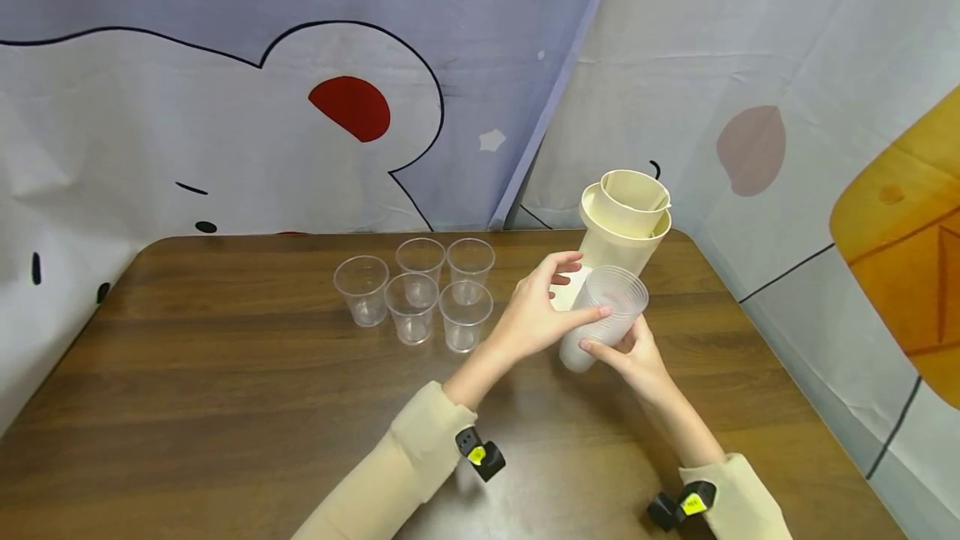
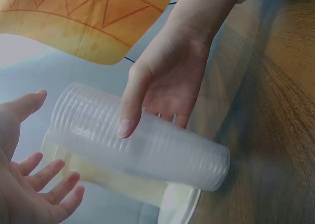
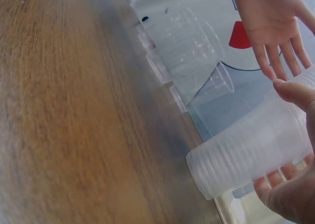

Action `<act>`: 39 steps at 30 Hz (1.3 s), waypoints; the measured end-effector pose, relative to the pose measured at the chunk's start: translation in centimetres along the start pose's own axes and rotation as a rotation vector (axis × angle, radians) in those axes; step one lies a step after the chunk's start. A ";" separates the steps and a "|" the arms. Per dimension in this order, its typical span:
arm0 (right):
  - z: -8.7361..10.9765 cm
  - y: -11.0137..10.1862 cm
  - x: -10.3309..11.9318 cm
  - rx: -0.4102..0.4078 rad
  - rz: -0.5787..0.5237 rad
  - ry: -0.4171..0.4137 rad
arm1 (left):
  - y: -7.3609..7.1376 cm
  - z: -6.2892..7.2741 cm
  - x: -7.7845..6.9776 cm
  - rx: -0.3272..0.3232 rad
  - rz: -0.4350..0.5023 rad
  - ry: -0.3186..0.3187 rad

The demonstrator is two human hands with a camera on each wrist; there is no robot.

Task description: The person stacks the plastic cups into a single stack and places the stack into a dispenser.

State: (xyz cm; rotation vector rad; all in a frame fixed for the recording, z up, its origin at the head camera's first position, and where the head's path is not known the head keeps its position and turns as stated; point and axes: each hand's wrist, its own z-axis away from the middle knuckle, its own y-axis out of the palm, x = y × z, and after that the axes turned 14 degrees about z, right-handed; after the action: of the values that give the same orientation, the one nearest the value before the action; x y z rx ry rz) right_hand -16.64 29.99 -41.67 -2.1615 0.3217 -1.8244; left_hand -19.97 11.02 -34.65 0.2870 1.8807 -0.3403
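My right hand [image 1: 633, 361] grips a tilted stack of clear plastic cups [image 2: 147, 140], thumb on one side and fingers round the other. Beside the stack's rim end is my left hand [image 1: 536, 311], its fingers spread and holding nothing; the left wrist view shows a gap between that hand and the cups. Several single clear plastic cups [image 1: 413, 327] stand upright in two rows on the table, left of my hands. Behind the stack stands a cream cylindrical container [image 1: 618, 248] with a smaller cream cylinder [image 1: 636, 194] in its top.
The brown wooden table [image 1: 225, 423] reaches back to a patterned cloth [image 1: 225, 132] hung behind it. Another cloth panel [image 1: 825, 290] hangs along the right side. A strapped camera sits on each wrist.
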 end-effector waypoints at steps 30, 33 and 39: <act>-0.1 -0.1 -0.3 -0.007 0.015 0.001 | -5.5 0.8 -0.4 -0.121 0.075 -0.023; -0.2 0.0 -0.3 -0.010 0.014 -0.004 | -6.1 0.9 -0.5 -0.134 0.082 -0.014; -0.2 0.0 -0.4 -0.008 0.012 -0.014 | -7.5 1.1 -0.9 -0.178 0.123 -0.016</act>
State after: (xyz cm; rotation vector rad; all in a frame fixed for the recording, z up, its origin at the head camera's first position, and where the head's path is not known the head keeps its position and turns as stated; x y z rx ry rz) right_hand -16.93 30.16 -42.01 -2.1722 0.3384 -1.8040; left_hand -21.41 3.60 -33.44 0.2771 1.8541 -0.0912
